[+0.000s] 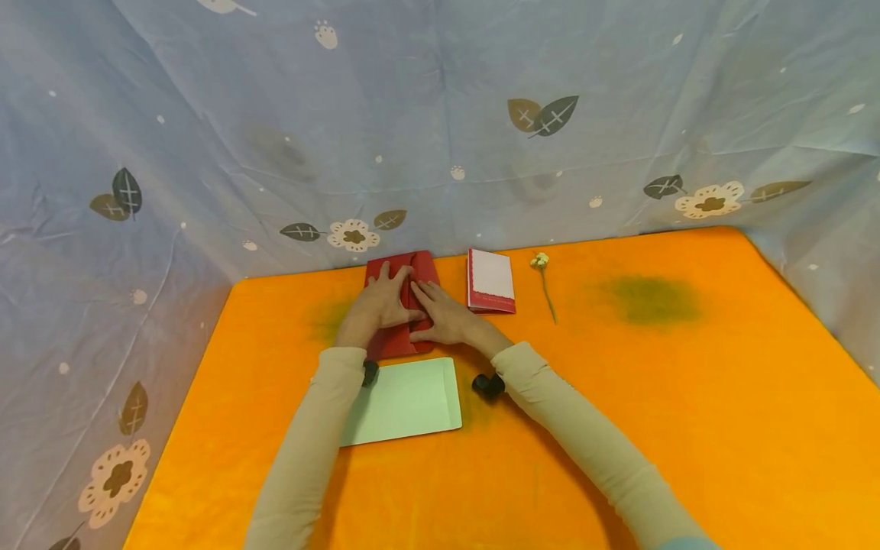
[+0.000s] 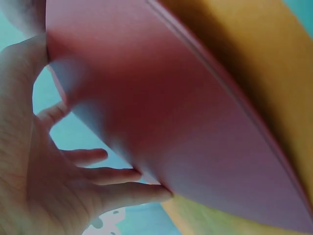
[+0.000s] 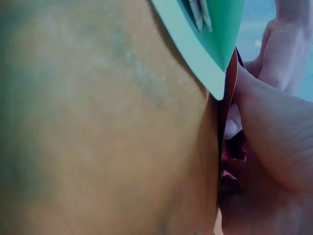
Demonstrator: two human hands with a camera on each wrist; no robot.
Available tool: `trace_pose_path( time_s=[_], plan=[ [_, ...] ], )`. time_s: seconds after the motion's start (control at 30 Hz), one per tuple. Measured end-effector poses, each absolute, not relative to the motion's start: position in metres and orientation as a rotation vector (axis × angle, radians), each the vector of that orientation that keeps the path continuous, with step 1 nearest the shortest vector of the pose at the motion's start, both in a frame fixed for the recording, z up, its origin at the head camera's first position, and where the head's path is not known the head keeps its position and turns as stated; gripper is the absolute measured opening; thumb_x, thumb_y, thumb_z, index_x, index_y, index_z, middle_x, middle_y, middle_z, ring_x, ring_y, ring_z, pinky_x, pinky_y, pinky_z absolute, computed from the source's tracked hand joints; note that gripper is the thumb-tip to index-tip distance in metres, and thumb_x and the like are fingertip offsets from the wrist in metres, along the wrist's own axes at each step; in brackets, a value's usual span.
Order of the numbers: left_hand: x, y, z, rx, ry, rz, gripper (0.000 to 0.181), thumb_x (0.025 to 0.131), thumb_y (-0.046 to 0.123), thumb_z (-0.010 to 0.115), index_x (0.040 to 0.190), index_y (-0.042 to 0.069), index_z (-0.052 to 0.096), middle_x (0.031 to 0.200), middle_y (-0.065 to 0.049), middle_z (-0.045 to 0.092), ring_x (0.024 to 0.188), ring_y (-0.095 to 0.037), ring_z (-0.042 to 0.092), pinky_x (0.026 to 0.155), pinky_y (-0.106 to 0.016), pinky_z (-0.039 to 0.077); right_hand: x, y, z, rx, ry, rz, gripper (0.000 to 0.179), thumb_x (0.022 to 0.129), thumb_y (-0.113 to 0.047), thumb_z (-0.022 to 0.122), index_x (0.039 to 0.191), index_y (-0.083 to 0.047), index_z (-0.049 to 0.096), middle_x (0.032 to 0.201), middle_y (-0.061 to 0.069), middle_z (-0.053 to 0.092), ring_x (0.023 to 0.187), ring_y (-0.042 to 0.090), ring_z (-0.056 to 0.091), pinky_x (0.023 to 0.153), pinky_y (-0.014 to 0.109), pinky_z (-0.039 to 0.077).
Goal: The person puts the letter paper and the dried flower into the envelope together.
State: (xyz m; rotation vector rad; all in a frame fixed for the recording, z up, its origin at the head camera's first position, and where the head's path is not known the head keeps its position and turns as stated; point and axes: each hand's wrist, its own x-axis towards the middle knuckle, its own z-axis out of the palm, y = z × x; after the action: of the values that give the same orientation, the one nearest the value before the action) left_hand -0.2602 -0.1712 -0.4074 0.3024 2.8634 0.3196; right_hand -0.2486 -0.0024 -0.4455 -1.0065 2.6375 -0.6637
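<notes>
A red envelope (image 1: pixel 388 344) lies near the back of the table with its flap side up. My left hand (image 1: pixel 382 302) rests on it with fingers spread, and the thumb reaches toward the flap's edge. In the left wrist view, straight fingers (image 2: pixel 132 193) touch the red paper. My right hand (image 1: pixel 450 317) touches the flap from the right, thumb and fingers apart; in the right wrist view its fingertips are partly hidden. Just in front of the red envelope lies a pale green envelope (image 1: pixel 412 401), its left end covered by my left sleeve.
A white and red folded card (image 1: pixel 491 276) lies right of the red envelope. Beyond it is a small flower (image 1: pixel 540 261) on a thin stem. An orange cloth (image 1: pixel 687 397) covers the table, and a patterned curtain (image 1: pixel 440 114) hangs behind it.
</notes>
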Motion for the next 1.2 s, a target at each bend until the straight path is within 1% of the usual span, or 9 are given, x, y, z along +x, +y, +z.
trace_pose_path(
  time_s=[0.17,0.33,0.43,0.57,0.73,0.83,0.9,1.0,1.2],
  plan=[
    [-0.26,-0.17,-0.409,0.29,2.881,0.328,0.087,0.079,0.054,0.076,0.146,0.02,0.032,0.157,-0.03,0.014,0.132,-0.061,0.029,0.104,-0.065,0.034,-0.247,-0.001,-0.444,-0.998,2.63,-0.662,0.095,0.092,-0.044,0.066,0.155,0.0,0.01,0.163,0.017,0.007,0.15,0.033,0.003,0.12,0.041,0.012],
    [-0.259,-0.168,-0.412,0.281,2.907,0.348,0.086,0.076,0.055,0.078,0.141,0.021,0.032,0.155,-0.029,0.017,0.131,-0.06,0.032,0.103,-0.064,0.036,-0.246,0.002,-0.441,-0.963,2.603,-0.659,0.087,0.095,-0.041,0.062,0.152,0.006,0.016,0.162,0.02,0.01,0.15,0.032,0.006,0.12,0.04,0.011],
    [-0.259,-0.168,-0.413,0.289,2.93,0.352,0.086,0.075,0.055,0.079,0.139,0.021,0.033,0.151,-0.028,0.025,0.126,-0.058,0.038,0.101,-0.062,0.039,-0.243,0.003,-0.436,-0.941,2.589,-0.655,0.083,0.095,-0.037,0.063,0.151,0.007,0.021,0.161,0.02,0.016,0.149,0.032,0.011,0.119,0.039,0.014],
    [-0.258,-0.169,-0.414,0.296,2.949,0.349,0.087,0.072,0.057,0.081,0.137,0.021,0.034,0.141,-0.026,0.034,0.118,-0.053,0.043,0.098,-0.059,0.043,-0.236,0.008,-0.427,-0.949,2.583,-0.709,0.075,0.095,-0.028,0.066,0.149,0.007,0.029,0.158,0.021,0.023,0.147,0.033,0.019,0.118,0.04,0.019],
    [-0.258,-0.169,-0.414,0.287,2.954,0.354,0.087,0.071,0.058,0.081,0.135,0.022,0.035,0.132,-0.023,0.038,0.111,-0.047,0.045,0.095,-0.056,0.046,-0.234,0.023,-0.413,-1.002,2.594,-0.86,0.062,0.093,-0.014,0.068,0.144,0.006,0.04,0.15,0.019,0.04,0.14,0.032,0.036,0.115,0.041,0.028],
    [-0.258,-0.169,-0.414,0.282,2.954,0.355,0.087,0.071,0.059,0.081,0.135,0.023,0.035,0.129,-0.021,0.039,0.108,-0.044,0.046,0.092,-0.054,0.047,-0.242,0.04,-0.406,-1.027,2.618,-0.979,0.057,0.09,-0.005,0.069,0.14,0.008,0.046,0.142,0.02,0.05,0.131,0.035,0.046,0.111,0.043,0.035],
    [-0.257,-0.169,-0.413,0.28,2.954,0.361,0.087,0.07,0.059,0.081,0.135,0.023,0.034,0.129,-0.02,0.039,0.107,-0.043,0.045,0.091,-0.053,0.047,-0.251,0.055,-0.402,-1.027,2.662,-1.024,0.055,0.088,-0.001,0.07,0.138,0.009,0.048,0.138,0.022,0.053,0.126,0.037,0.05,0.108,0.046,0.038],
    [-0.257,-0.168,-0.412,0.279,2.951,0.367,0.087,0.07,0.059,0.081,0.135,0.023,0.034,0.129,-0.02,0.039,0.107,-0.042,0.045,0.09,-0.052,0.048,-0.267,0.077,-0.403,-0.96,2.721,-1.064,0.055,0.087,0.001,0.07,0.137,0.01,0.049,0.138,0.025,0.052,0.121,0.041,0.053,0.105,0.049,0.041],
    [-0.255,-0.168,-0.411,0.277,2.945,0.362,0.087,0.071,0.058,0.08,0.136,0.023,0.033,0.13,-0.02,0.039,0.109,-0.041,0.044,0.09,-0.051,0.048,-0.292,0.107,-0.412,-0.766,2.767,-1.013,0.058,0.087,0.0,0.069,0.139,0.009,0.046,0.139,0.027,0.049,0.121,0.043,0.049,0.106,0.053,0.038]
  ],
)
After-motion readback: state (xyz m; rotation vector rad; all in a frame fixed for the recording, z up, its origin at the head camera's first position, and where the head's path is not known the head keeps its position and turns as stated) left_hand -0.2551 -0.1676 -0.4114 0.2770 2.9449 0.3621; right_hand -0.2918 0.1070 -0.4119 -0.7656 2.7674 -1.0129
